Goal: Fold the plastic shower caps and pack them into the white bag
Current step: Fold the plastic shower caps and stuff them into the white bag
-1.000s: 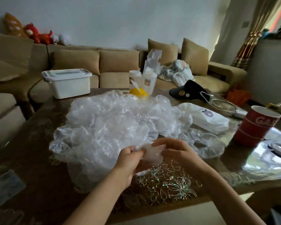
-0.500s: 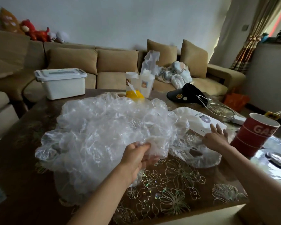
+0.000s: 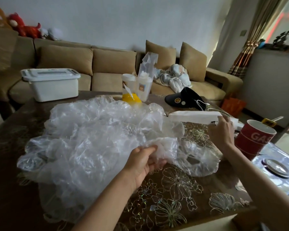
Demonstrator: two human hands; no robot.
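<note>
The left hand (image 3: 143,164) has its fingers curled around a bunched, folded shower cap (image 3: 163,147) at the near edge of the heap. The right hand (image 3: 223,132) pinches one end of the white bag (image 3: 193,118), holding it flat and clear of the table (image 3: 173,194). The step in hand appears to be packing. To do it well, the bag's mouth should be spread wide and turned toward the left hand, with the wad squeezed tight so trapped air does not spring it apart on entry. The other shower caps (image 3: 90,139) lie in a clear, crinkled, puffy pile across the table's middle. A loose cap (image 3: 197,164) lies beside the pile, near a red cup (image 3: 254,140).
</note>
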